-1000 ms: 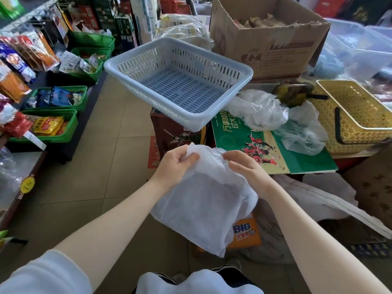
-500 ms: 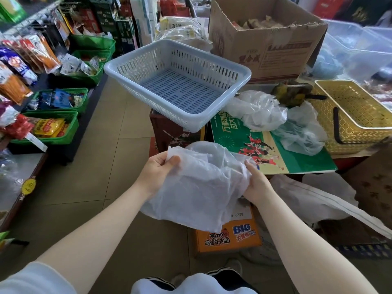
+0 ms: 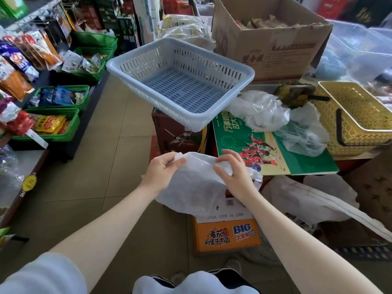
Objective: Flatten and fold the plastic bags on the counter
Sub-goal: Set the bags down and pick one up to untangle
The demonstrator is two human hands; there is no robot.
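I hold a thin white plastic bag (image 3: 197,187) in the air in front of me, above an orange carton. My left hand (image 3: 162,170) pinches its upper left edge. My right hand (image 3: 233,175) grips the bag's top right, fingers curled over the film. The bag hangs down crumpled between both hands. Two more crumpled plastic bags lie on the counter: a clear one (image 3: 258,111) and a bluish one (image 3: 303,132), both on a green printed board (image 3: 273,160).
A pale blue slotted basket (image 3: 180,81) sits on a dark carton ahead. A yellow basket (image 3: 358,115) stands at the right, a large cardboard box (image 3: 269,37) behind. An orange noodle carton (image 3: 227,236) is below my hands. Green snack crates (image 3: 55,122) line the left aisle.
My hands have shifted along the bag's top edge, moving closer together and higher. The bag now hangs shorter and more bunched than a second ago.
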